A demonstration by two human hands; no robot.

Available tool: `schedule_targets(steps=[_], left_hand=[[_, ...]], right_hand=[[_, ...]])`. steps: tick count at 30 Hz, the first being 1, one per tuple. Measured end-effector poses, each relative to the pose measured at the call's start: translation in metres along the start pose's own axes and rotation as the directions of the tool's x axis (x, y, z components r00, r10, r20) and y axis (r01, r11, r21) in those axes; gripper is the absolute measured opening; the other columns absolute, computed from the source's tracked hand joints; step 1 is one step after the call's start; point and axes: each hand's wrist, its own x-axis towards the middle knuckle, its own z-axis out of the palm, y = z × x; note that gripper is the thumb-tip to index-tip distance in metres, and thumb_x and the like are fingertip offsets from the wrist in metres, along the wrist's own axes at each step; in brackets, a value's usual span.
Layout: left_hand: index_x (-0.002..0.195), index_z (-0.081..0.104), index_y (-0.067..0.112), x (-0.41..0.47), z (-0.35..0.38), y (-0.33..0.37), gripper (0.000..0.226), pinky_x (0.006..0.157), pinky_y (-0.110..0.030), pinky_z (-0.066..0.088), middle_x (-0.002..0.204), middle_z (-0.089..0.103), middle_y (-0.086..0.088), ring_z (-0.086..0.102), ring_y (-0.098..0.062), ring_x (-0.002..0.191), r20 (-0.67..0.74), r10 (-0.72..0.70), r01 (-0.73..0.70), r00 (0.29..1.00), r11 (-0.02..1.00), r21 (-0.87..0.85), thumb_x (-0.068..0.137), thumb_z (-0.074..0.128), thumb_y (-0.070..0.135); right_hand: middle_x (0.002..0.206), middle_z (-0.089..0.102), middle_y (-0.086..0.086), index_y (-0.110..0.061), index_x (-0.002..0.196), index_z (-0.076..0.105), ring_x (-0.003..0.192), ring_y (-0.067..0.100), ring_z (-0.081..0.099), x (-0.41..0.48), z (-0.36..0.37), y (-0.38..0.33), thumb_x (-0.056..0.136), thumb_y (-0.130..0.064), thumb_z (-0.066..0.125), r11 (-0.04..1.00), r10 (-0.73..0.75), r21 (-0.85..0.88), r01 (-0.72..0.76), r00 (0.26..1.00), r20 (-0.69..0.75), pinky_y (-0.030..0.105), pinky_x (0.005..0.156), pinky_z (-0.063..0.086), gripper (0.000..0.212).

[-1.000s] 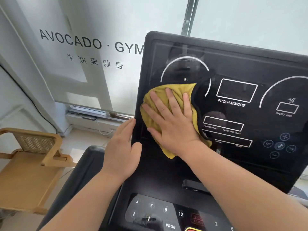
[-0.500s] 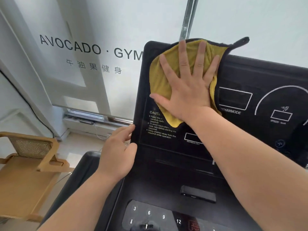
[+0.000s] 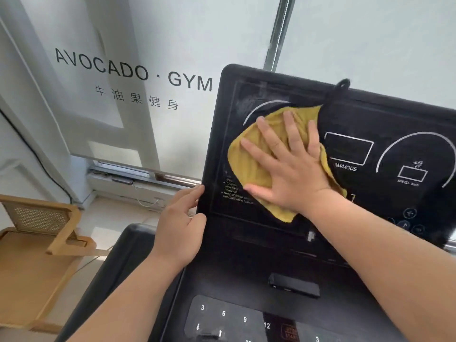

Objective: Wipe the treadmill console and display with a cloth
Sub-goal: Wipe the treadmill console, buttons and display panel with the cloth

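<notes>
The black treadmill display tilts up in front of me, printed with white arcs and boxes. My right hand lies flat with spread fingers on a yellow cloth with a black edge and loop, pressing it against the display's left half. My left hand rests on the display's left edge, fingers straight along it. Below lies the console with number keys and a small black clip.
A wooden rattan chair stands at the lower left. A frosted window with "AVOCADO · GYM" lettering is behind the treadmill. A metal pole rises behind the display's top edge.
My right hand swept the cloth from the display's middle left up to the top edge, then back down to the left middle. The left hand stayed on the left edge.
</notes>
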Motion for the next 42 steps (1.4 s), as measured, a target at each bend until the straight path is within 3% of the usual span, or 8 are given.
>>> schedule_targets(steps=[7, 11, 14, 19, 22, 31, 36, 42], left_hand=[[0.141, 0.058, 0.026, 0.000, -0.004, -0.006, 0.066, 0.110, -0.040, 0.045, 0.139, 0.055, 0.020, 0.051, 0.003, 0.128, 0.047, -0.004, 0.007, 0.999, 0.997, -0.072, 0.080, 0.044, 0.006], [0.129, 0.067, 0.028, -0.003, -0.003, -0.009, 0.061, 0.111, -0.035, 0.045, 0.132, 0.063, 0.023, 0.055, 0.006, 0.123, 0.025, -0.056, 0.060, 0.998, 0.977, -0.206, 0.087, 0.047, -0.012], [0.099, 0.074, 0.013, -0.004, -0.003, -0.012, 0.045, 0.100, -0.033, 0.049, 0.118, 0.071, 0.020, 0.063, -0.001, 0.106, 0.018, -0.107, 0.106, 0.994, 0.925, -0.365, 0.087, 0.042, -0.016], [0.076, 0.043, 0.007, 0.001, -0.002, -0.008, 0.026, 0.086, -0.022, 0.054, 0.117, 0.072, 0.006, 0.066, -0.009, 0.111, 0.005, -0.141, 0.125, 0.990, 0.861, -0.493, 0.087, 0.036, -0.016], [0.078, 0.038, 0.005, -0.004, -0.004, 0.005, 0.025, 0.065, -0.013, 0.054, 0.117, 0.070, 0.006, 0.070, -0.003, 0.100, 0.042, -0.146, 0.146, 0.988, 0.843, -0.518, 0.088, 0.032, -0.017], [0.084, 0.040, -0.001, -0.012, -0.008, 0.007, 0.016, 0.063, -0.006, 0.049, 0.127, 0.065, 0.012, 0.066, 0.011, 0.098, 0.133, -0.103, 0.156, 0.986, 0.855, -0.495, 0.092, 0.032, -0.012], [0.110, 0.049, 0.010, -0.012, -0.006, 0.000, 0.029, 0.067, -0.010, 0.051, 0.127, 0.066, 0.005, 0.067, 0.008, 0.095, 0.113, -0.076, 0.126, 0.991, 0.827, -0.548, 0.093, 0.033, -0.006], [0.137, 0.045, 0.036, -0.008, -0.008, -0.009, 0.066, 0.102, -0.034, 0.045, 0.133, 0.063, 0.009, 0.060, 0.000, 0.118, 0.102, -0.115, 0.151, 0.988, 0.844, -0.515, 0.074, 0.036, 0.021]], right_hand=[[0.174, -0.007, 0.008, -0.039, 0.164, 0.007, 0.156, 0.050, -0.005, 0.086, -0.025, -0.005, 0.088, -0.087, 0.022, 0.976, 0.216, -0.016, -0.216, 0.975, 0.053, 0.079, 0.116, 0.000, 0.092], [0.174, 0.002, 0.005, -0.035, 0.164, 0.017, 0.158, 0.042, 0.001, 0.042, 0.000, -0.049, 0.096, -0.074, 0.033, 1.000, -0.001, 0.030, 0.000, 1.000, 0.023, 0.071, 0.121, -0.004, 0.080], [0.173, 0.014, 0.001, -0.033, 0.163, 0.028, 0.159, 0.037, 0.006, -0.015, 0.027, -0.080, 0.096, -0.065, 0.046, 0.975, -0.203, 0.092, 0.202, 0.979, 0.001, 0.065, 0.124, -0.008, 0.076], [0.171, 0.021, -0.001, -0.034, 0.161, 0.033, 0.159, 0.034, 0.010, -0.032, 0.029, -0.062, 0.097, -0.064, 0.048, 0.909, -0.407, 0.096, 0.405, 0.913, 0.010, 0.063, 0.125, -0.004, 0.073], [0.174, 0.011, 0.002, -0.041, 0.162, 0.024, 0.158, 0.044, 0.003, 0.017, 0.005, -0.019, 0.089, -0.082, 0.041, 0.956, -0.294, 0.030, 0.293, 0.956, 0.014, 0.073, 0.119, -0.007, 0.085], [0.173, -0.005, 0.013, -0.040, 0.164, 0.011, 0.155, 0.051, -0.004, 0.081, -0.025, -0.008, 0.081, -0.093, 0.026, 0.995, 0.087, -0.063, -0.082, 0.994, 0.066, 0.078, 0.117, 0.001, 0.100], [0.174, 0.002, 0.010, -0.034, 0.165, 0.016, 0.158, 0.044, 0.000, 0.025, 0.007, -0.059, 0.088, -0.082, 0.038, 0.996, -0.087, 0.037, 0.086, 0.995, 0.038, 0.072, 0.121, -0.001, 0.093], [0.172, 0.017, 0.003, -0.035, 0.162, 0.030, 0.158, 0.042, 0.008, -0.004, 0.016, -0.051, 0.086, -0.081, 0.049, 0.969, -0.227, 0.097, 0.228, 0.974, -0.023, 0.070, 0.122, -0.002, 0.090]])
